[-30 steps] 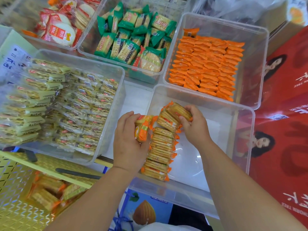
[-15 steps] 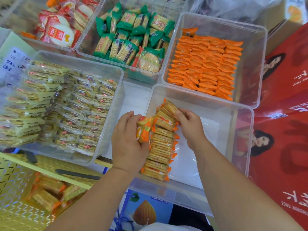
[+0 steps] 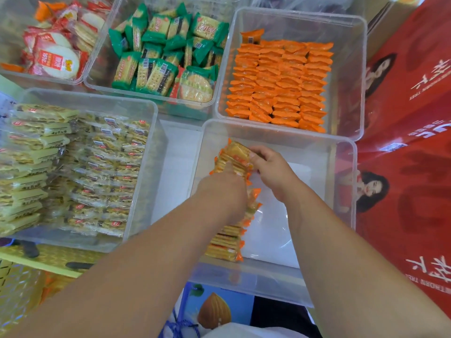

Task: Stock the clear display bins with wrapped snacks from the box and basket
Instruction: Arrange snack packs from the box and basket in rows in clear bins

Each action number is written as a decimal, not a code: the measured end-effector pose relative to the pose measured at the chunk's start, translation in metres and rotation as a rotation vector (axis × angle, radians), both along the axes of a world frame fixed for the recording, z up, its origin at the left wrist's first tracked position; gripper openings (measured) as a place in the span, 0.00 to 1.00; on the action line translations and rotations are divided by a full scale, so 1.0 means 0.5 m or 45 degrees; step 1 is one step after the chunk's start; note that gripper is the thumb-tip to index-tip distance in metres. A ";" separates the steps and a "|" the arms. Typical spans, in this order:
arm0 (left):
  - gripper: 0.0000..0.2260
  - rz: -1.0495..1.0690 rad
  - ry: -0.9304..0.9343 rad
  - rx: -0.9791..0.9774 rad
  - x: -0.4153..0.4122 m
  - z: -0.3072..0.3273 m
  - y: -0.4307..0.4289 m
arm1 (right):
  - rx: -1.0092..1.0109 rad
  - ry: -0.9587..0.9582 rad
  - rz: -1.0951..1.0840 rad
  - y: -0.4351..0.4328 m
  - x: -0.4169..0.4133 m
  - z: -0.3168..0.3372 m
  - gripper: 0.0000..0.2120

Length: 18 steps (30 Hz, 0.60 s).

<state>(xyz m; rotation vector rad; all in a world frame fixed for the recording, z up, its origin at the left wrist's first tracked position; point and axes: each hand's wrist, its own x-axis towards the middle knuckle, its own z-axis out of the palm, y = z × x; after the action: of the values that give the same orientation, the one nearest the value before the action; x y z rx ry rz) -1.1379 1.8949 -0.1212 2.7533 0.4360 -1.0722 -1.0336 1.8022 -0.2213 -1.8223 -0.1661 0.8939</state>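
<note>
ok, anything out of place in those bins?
Two things. One orange packet lies face up at the far end of its bin, apart from the neat rows. A round cracker pack sits among square green packs in the next bin.

A white worktop (image 3: 174,167) is carrying five clear bins, packed close together. Three are sitting along its far edge: the far-left bin (image 3: 9,75), the far-middle bin (image 3: 100,69) and the far-right bin (image 3: 349,69). Two are sitting along the near edge, the near-left bin (image 3: 148,147) and the near-right bin (image 3: 341,181) (a strip of bare white is showing between them).
</note>
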 end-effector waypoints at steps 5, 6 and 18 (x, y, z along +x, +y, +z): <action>0.22 -0.123 0.138 0.038 0.060 -0.036 0.025 | 0.016 0.022 0.027 -0.009 0.005 0.006 0.10; 0.22 -0.135 0.160 0.051 0.064 -0.042 0.030 | 0.010 0.028 0.037 -0.008 0.004 0.007 0.10; 0.24 -0.097 0.225 0.033 0.050 -0.073 0.029 | -0.354 -0.551 -0.140 -0.036 -0.015 0.001 0.13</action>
<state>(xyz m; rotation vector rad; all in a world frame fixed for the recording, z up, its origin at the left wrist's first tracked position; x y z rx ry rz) -1.1131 1.9095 -0.1577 2.7286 0.3721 -1.3443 -1.0413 1.7840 -0.2208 -2.2471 -0.2181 0.4504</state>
